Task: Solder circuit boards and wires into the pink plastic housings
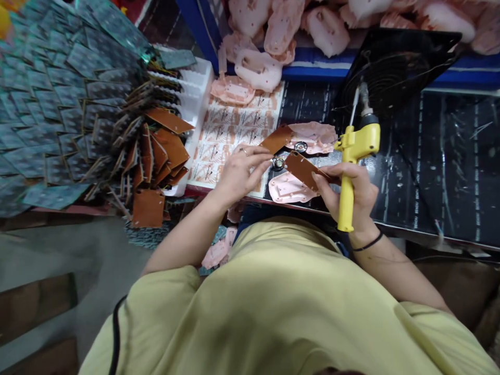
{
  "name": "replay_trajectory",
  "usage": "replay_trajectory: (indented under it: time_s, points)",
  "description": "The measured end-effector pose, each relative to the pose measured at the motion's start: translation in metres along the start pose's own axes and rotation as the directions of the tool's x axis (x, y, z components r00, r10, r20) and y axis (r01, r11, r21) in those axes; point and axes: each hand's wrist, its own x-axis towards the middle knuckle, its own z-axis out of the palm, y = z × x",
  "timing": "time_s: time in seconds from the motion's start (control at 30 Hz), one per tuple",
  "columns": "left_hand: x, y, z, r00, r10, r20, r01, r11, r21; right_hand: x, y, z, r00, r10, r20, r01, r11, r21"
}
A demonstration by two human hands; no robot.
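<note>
My right hand [357, 190] is wrapped round the handle of a yellow soldering gun [347, 198], its metal tip pointing away from me. The thumb and a finger of that hand also pinch a brown circuit board [300, 167]. My left hand [244, 172] is closed, thumb and fingertips at the edge of a small round speaker [278, 163] beside the board. Another brown circuit board [276, 138] lies just beyond the left fingers. Under and behind these are a pink plastic shell [291, 188] and a second pink shell [316, 136] with a round speaker [300, 147] at it.
Many circuit boards [58, 114] are heaped at the left, some brown side up [167, 151], by a white foam tray [201, 83]. Pink shells [258, 67] fill the back, near a blue frame [207, 31]. A black fan [394, 73] stands behind the soldering gun on the dark table [449, 172].
</note>
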Motion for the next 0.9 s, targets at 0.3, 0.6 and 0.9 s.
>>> replay_trajectory:
  time_s: [0.3, 0.6, 0.9]
  points:
    - [0.02, 0.0, 0.007, 0.982, 0.044, 0.182, -0.03, 0.996, -0.082, 0.004, -0.009, -0.012, 0.999, -0.007, 0.034, 0.008, 0.999, -0.036]
    - [0.014, 0.023, -0.016, 0.995, 0.079, -0.065, -0.07, 0.988, 0.138, 0.006, -0.011, -0.02, 0.997, -0.063, 0.052, 0.068, 0.992, -0.108]
    - [-0.007, 0.025, 0.0, 0.996, -0.087, 0.011, 0.085, 0.927, -0.366, 0.004, -0.02, -0.023, 0.994, 0.012, -0.111, -0.012, 1.0, 0.001]
